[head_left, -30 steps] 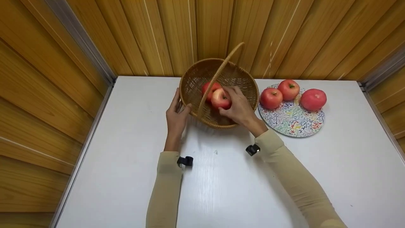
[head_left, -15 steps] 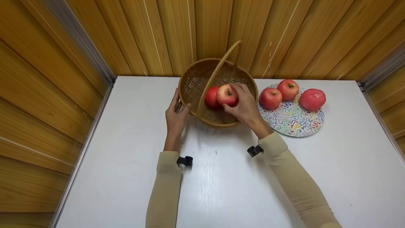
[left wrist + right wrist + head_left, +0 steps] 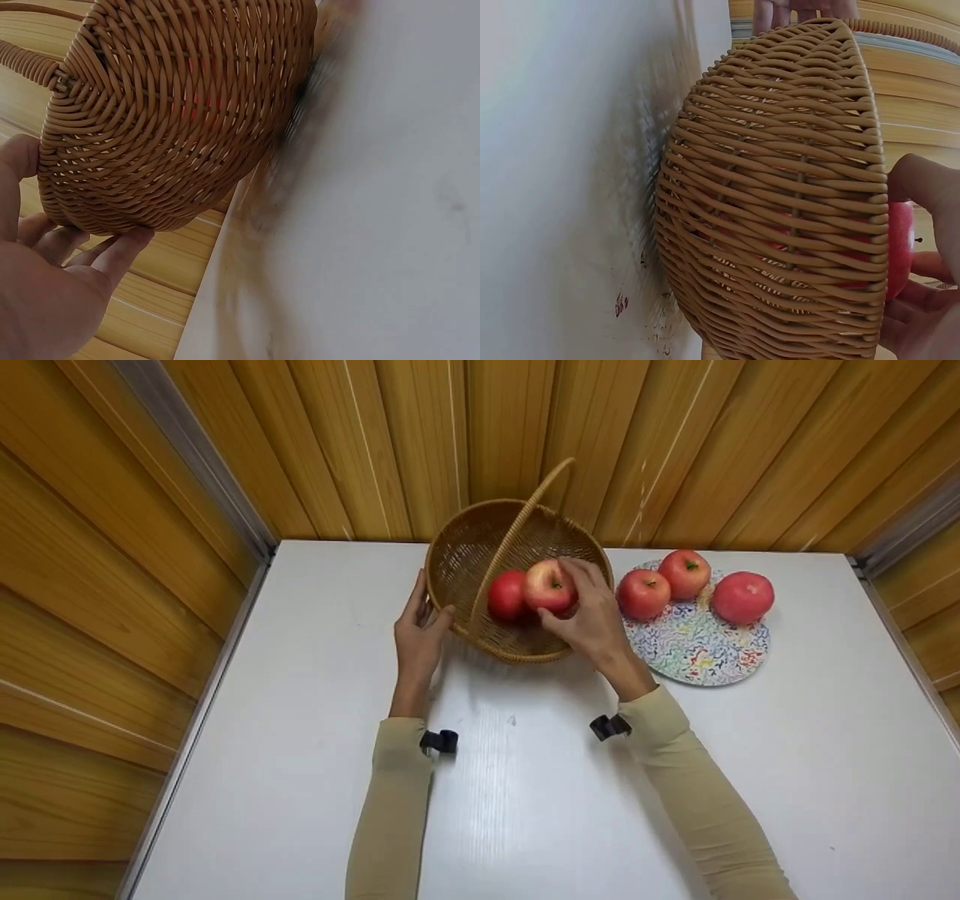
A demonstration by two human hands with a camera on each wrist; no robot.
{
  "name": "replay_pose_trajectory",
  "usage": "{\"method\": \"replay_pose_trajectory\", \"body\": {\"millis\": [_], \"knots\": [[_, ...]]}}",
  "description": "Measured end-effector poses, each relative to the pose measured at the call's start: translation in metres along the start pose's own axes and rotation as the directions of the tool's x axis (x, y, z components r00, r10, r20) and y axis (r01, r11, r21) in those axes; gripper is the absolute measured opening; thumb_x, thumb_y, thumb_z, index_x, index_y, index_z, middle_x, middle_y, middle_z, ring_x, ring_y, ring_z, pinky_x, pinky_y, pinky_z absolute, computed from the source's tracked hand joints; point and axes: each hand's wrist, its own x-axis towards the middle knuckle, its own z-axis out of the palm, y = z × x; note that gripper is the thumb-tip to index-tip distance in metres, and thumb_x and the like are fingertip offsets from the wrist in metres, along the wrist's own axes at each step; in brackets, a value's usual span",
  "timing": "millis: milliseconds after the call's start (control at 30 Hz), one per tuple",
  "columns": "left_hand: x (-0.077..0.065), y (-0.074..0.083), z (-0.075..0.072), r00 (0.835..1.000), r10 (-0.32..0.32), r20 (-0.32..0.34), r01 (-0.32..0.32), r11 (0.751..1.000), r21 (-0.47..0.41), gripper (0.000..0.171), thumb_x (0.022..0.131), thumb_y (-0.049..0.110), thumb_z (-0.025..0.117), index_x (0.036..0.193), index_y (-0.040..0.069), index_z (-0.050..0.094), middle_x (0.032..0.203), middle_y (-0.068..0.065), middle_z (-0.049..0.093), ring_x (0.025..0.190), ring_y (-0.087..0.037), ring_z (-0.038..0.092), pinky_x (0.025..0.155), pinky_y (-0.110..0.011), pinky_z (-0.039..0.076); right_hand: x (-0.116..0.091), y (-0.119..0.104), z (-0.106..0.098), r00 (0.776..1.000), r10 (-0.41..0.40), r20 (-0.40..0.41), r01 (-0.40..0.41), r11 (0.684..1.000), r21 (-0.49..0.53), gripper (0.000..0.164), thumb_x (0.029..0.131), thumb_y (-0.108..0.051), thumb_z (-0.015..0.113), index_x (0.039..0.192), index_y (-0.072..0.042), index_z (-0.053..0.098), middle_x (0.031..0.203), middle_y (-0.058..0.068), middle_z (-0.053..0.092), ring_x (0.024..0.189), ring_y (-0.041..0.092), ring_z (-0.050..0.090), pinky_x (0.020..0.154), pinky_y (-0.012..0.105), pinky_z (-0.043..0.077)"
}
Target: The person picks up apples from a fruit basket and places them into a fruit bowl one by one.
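Note:
My right hand [image 3: 596, 619] grips a red and yellow apple [image 3: 549, 585] inside the round wicker basket [image 3: 459, 536], thumb on its near side and fingers over the far side. Close against it on the left lies another red apple [image 3: 506, 596], seen just right of the basket's arched handle [image 3: 517, 525]. My left hand [image 3: 420, 641] holds the basket's left side. In the left wrist view, that thumb sits at the rim and the fingers [image 3: 124, 255] spread along the woven wall. From the right wrist view, the held apple [image 3: 900, 247] shows partly above the rim.
Right of the basket, a round plate [image 3: 686, 652] with a colourful squiggle pattern bears three red apples [image 3: 684, 574]. The white table [image 3: 510, 795] ends at a wood-panelled wall [image 3: 420, 435] behind, with another panelled wall [image 3: 90, 585] at the left.
My right hand has shifted right within the basket with the apple it grips. The other apple in the basket has moved slightly right and nearer. My left hand has stayed in place.

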Motion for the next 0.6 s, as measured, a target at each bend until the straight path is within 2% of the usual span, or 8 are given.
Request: {"method": "replay_pose_trajectory", "body": {"millis": [100, 333, 600], "knots": [[0.0, -0.001, 0.0, 1.0, -0.008, -0.003, 0.008, 1.0, -0.013, 0.072, 0.101, 0.0, 0.068, 0.165, 0.019, 0.041, 0.167, -0.009, 0.039, 0.149, -0.027, 0.045, 0.11, -0.03, 0.049, -0.003, 0.001, -0.002, 1.0, -0.006, -0.024, 0.006, 1.0, -0.005, 0.073, 0.08, -0.007, 0.089, 0.144, 0.011, 0.057, 0.143, 0.026, 0.057, 0.134, 0.038, 0.055, 0.116, 0.043, 0.043], [-0.001, -0.001, 0.0, 1.0, -0.013, -0.01, 0.013, 1.0, 0.01, 0.072, 0.101, 0.002, 0.069, 0.166, 0.014, 0.039, 0.167, -0.007, 0.039, 0.148, -0.025, 0.046, 0.109, -0.029, 0.049, -0.012, 0.004, -0.006, 0.996, -0.021, -0.083, 0.021, 1.0, -0.005, 0.071, 0.081, -0.008, 0.09, 0.142, 0.011, 0.059, 0.142, 0.027, 0.059, 0.133, 0.039, 0.056, 0.116, 0.043, 0.045], [0.0, -0.001, -0.001, 1.0, -0.015, -0.013, 0.015, 1.0, 0.003, 0.074, 0.1, 0.002, 0.069, 0.166, 0.015, 0.038, 0.167, -0.006, 0.039, 0.148, -0.024, 0.046, 0.108, -0.031, 0.051, -0.021, 0.006, -0.012, 0.992, 0.005, -0.13, -0.005, 1.0, -0.002, 0.07, 0.081, -0.01, 0.09, 0.142, 0.009, 0.06, 0.141, 0.027, 0.06, 0.133, 0.039, 0.056, 0.116, 0.045, 0.044]]}}
